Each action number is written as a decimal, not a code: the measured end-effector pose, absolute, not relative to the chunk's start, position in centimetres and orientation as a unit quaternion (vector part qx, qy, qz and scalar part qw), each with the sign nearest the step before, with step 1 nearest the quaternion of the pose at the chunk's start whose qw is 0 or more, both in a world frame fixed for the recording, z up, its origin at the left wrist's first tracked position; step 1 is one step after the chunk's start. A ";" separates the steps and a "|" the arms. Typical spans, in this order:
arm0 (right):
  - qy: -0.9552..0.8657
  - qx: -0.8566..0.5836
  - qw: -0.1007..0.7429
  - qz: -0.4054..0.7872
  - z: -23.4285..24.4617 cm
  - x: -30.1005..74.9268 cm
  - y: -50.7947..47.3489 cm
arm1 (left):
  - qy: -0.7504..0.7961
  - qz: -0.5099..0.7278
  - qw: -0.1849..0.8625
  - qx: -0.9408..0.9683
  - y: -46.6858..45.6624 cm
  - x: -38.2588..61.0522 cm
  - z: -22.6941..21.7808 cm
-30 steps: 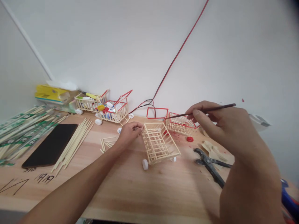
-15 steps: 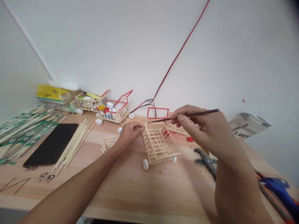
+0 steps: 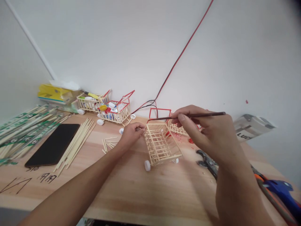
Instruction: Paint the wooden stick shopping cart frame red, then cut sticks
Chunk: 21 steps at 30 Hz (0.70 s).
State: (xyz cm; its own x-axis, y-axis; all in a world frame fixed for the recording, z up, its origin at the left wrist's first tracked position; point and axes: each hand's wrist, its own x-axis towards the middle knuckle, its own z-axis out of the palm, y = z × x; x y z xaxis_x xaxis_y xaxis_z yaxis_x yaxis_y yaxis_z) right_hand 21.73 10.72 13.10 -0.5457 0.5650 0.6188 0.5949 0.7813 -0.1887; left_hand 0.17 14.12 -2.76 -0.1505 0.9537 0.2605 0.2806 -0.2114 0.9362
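Observation:
A small unpainted cart (image 3: pixel 161 144) built of bamboo sticks, with white cap wheels, stands on the wooden table (image 3: pixel 131 185). My left hand (image 3: pixel 130 133) pinches its upper left rim. My right hand (image 3: pixel 204 130) holds a thin dark paintbrush (image 3: pixel 188 116) like a pen, tip at the cart's far top edge. Behind the cart stands another stick cart (image 3: pixel 176 124) with red-painted edges, and red paint drops lie on the table by it.
Two finished red-trimmed carts (image 3: pixel 107 108) full of caps stand at the back left. A black phone (image 3: pixel 54 144), loose sticks (image 3: pixel 76 144) and wrapped chopsticks (image 3: pixel 21 131) lie left. Black pliers (image 3: pixel 208 163), a blue glue gun (image 3: pixel 279 193) and a box (image 3: pixel 251 128) are right.
My right hand has carried the paintbrush leftward from the red-trimmed cart to the unpainted cart's top edge. My left hand has stayed on the cart.

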 end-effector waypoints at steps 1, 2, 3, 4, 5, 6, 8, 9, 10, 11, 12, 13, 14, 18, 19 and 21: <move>-0.880 -0.329 0.342 -0.030 13.2 21.8 10.6 | 0.542 0.532 0.316 0.569 14.1 0.2 -2.8; -0.881 -0.329 0.337 -0.035 13.3 21.9 10.4 | 0.542 0.532 0.315 0.568 14.1 0.2 -2.8; -0.883 -0.331 0.331 -0.037 13.4 22.0 10.4 | 0.543 0.533 0.314 0.568 14.1 0.2 -2.8; -0.885 -0.334 0.323 -0.037 13.4 22.1 10.3 | 0.543 0.533 0.313 0.568 14.1 0.2 -2.8; -0.886 -0.337 0.316 -0.035 13.4 22.1 10.4 | 0.544 0.533 0.312 0.568 14.1 0.2 -2.8; -0.887 -0.340 0.310 -0.032 13.4 22.2 10.4 | 0.544 0.532 0.312 0.569 14.1 0.2 -2.8; -0.890 -0.342 0.300 -0.023 13.3 22.1 10.6 | 0.545 0.531 0.313 0.568 14.1 0.2 -2.7; -0.891 -0.342 0.298 -0.016 13.2 22.0 10.7 | 0.546 0.530 0.314 0.568 14.0 0.2 -2.6; -0.892 -0.342 0.297 -0.007 13.1 21.9 10.8 | 0.548 0.528 0.314 0.568 14.0 0.2 -2.5; -0.892 -0.342 0.297 0.001 13.0 21.7 10.9 | 0.549 0.526 0.314 0.568 14.0 0.2 -2.5; -0.891 -0.343 0.299 0.007 12.9 21.6 11.0 | 0.549 0.524 0.313 0.570 14.0 0.3 -2.4; -0.889 -0.343 0.302 0.011 12.9 21.5 11.0 | 0.550 0.524 0.311 0.571 14.0 0.3 -2.4; -0.888 -0.343 0.307 0.014 12.9 21.4 11.1 | 0.551 0.523 0.309 0.572 14.0 0.3 -2.4; -0.884 -0.338 0.323 0.020 13.1 21.8 11.1 | 0.548 0.526 0.307 0.574 14.0 0.2 -2.5; -0.883 -0.337 0.325 0.020 13.2 22.0 11.1 | 0.547 0.525 0.307 0.575 14.1 0.2 -2.5; -0.883 -0.336 0.327 0.018 13.4 22.3 11.1 | 0.548 0.525 0.306 0.575 14.1 0.2 -2.6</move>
